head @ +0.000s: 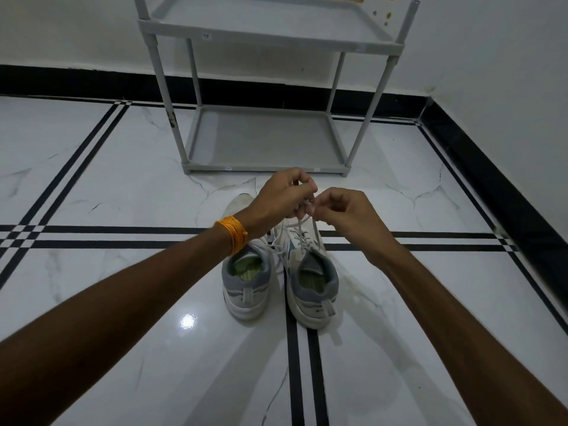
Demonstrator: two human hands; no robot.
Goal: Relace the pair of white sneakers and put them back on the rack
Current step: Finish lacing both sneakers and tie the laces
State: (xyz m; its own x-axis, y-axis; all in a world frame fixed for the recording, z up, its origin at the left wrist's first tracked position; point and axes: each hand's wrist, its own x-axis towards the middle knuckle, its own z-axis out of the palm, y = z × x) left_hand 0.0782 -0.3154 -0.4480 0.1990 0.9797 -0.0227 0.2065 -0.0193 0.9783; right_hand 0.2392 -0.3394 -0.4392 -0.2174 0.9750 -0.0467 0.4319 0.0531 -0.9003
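Note:
Two white sneakers with grey heels stand side by side on the floor, heels towards me: the left sneaker (246, 281) and the right sneaker (312, 281). My left hand (281, 196) and my right hand (344, 215) meet above the right sneaker's toe end. Both pinch the white lace (302, 229), which rises taut from that shoe's eyelets to my fingers. The lace ends are hidden inside my fingers. An orange thread band sits on my left wrist. The left sneaker's toe is partly hidden by my left hand.
A grey plastic shoe rack (264, 167) with two bare shelves stands just beyond the sneakers against the white wall. The floor is glossy white marble tile with black stripes (123, 236). A black skirting runs along the walls, with a corner at the right.

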